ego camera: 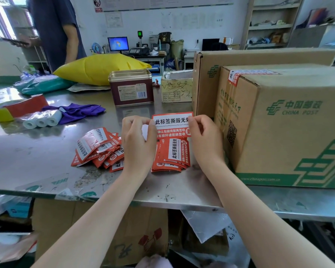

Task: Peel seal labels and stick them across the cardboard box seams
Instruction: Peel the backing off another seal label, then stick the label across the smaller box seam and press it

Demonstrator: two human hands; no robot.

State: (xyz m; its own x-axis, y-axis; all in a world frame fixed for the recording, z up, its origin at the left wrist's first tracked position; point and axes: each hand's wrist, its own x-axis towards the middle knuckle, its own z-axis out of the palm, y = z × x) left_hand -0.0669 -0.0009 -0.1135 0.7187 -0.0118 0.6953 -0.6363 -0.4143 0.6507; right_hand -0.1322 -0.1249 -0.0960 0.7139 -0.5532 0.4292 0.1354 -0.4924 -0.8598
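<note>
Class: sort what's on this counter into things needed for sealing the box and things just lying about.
For the job: seal label held by left hand and right hand; label stack; China Post box.

Lying about: tin; purple cloth; paper rolls; yellow bag.

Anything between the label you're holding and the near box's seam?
Nothing visible. Both hands, left hand and right hand, hold the seal label just left of the near box; open air lies between.
</note>
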